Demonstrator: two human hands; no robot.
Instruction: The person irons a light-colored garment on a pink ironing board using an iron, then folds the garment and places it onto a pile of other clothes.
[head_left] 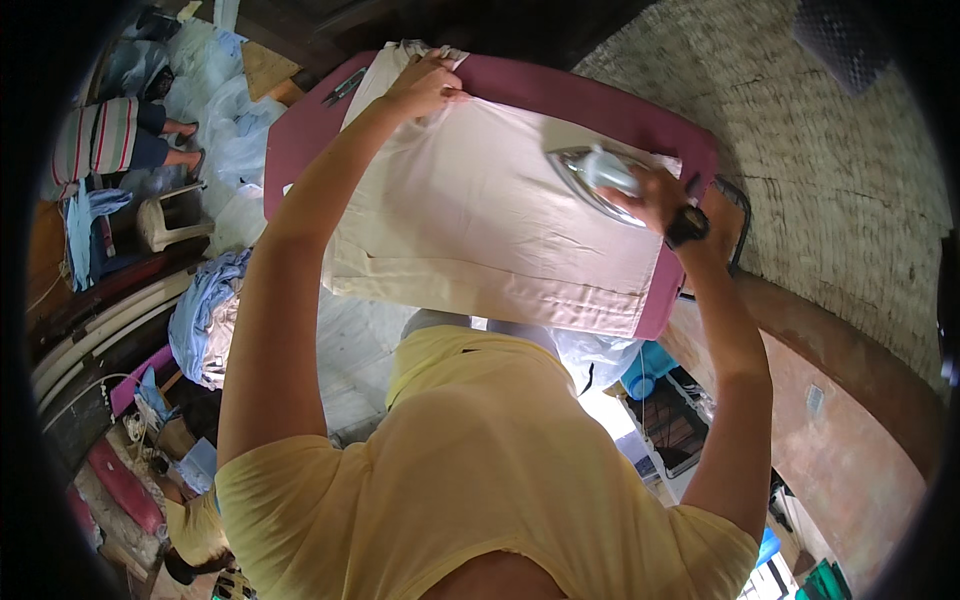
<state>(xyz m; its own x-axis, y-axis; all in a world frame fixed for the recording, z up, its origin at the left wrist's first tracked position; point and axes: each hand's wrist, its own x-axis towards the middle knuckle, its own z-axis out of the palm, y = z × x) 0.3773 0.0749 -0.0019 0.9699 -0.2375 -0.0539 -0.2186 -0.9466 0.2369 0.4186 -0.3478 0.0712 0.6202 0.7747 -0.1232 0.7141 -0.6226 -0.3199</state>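
A cream-coloured cloth (440, 200), perhaps part of a garment, lies spread over a maroon-covered ironing board (310, 150). Its near edge has a wide folded band and hangs over the board's front. At the far left of the board, my left hand (428, 88) is closed on the bunched far edge of the cloth. My right hand (655, 198) grips a clothes iron (600, 175) on the right part of the cloth. The iron is blurred by motion. A dark band circles my right wrist. Soft creases show in the cloth's middle.
Small thread snips (345, 87) lie at the board's far left corner. Crumpled blue clothes (205, 310) are heaped to the left, near a stool (172, 220) and clear plastic bags (225, 110). Other people are partly visible at left. A rough wall (830, 150) rises on the right.
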